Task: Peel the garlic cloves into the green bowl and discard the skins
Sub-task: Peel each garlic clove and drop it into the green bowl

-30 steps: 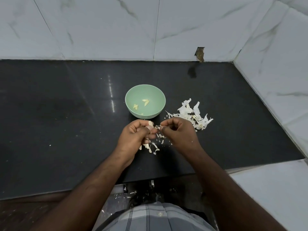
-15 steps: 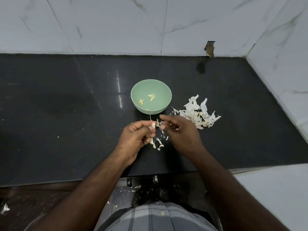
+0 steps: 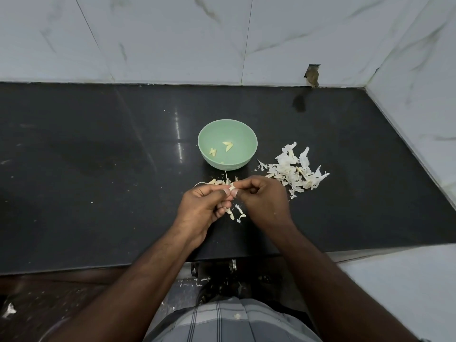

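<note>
Both hands meet just in front of the pale green plastic bowl (image 3: 227, 144) on the black polished stone table (image 3: 98, 169). Left hand (image 3: 201, 211) and right hand (image 3: 265, 201) have fingers curled, each pinching the same small pale garlic clove (image 3: 232, 186) between fingertips. Bowl holds a few peeled yellowish cloves (image 3: 220, 147). Heap of white papery garlic skins (image 3: 296, 171) lies right of the bowl; smaller scraps (image 3: 238, 213) under the hands.
</note>
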